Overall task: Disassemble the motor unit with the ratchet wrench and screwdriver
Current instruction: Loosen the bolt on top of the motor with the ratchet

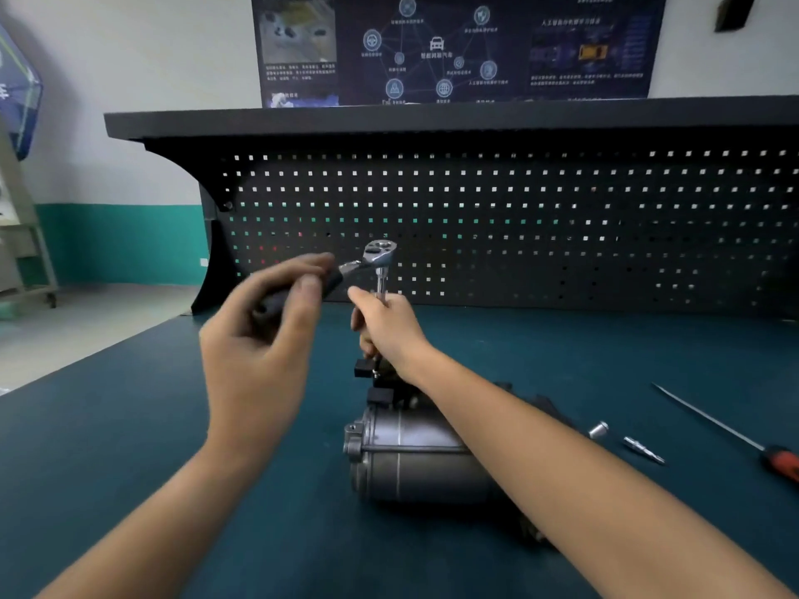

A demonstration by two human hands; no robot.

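Right, the motor unit (pixel 410 460) lies on its side on the bench (pixel 129 469), close in front of us, between our forearms and partly hidden under the right one. It looks like cast metal w/ a steel can, so prob. heavy, stiff and unlikely to slide by itself, though a round body can roll under torque. We'd steady it by the ribbed end housing, not the black plastic connector bits at the far end, which look the fragile part. Our left hand (pixel 259 339) has its grip curled round the dark handle of the ratchet wrench (pixel 367 261). Our right hand (pixel 389 330) has its grip closed round the extension bar (pixel 381 281) below the chrome head, keeping it upright over the far end of the unit; the fastener itself is hidden by the hand. Chrome is slick, so we hold low on the bar and far out on the handle for leverage. The screwdriver (pixel 735 434) lies well apart at the right, untouched, w/ a small socket (pixel 599 430) and a bit (pixel 643 450) nearer the unit. The bench has a dark teal mat, smooth and flat; behind it stands a black pegboard (pixel 519 218) under a shelf (pixel 432 118), then a poster (pixel 454 45) on a white wall w/ a teal band.
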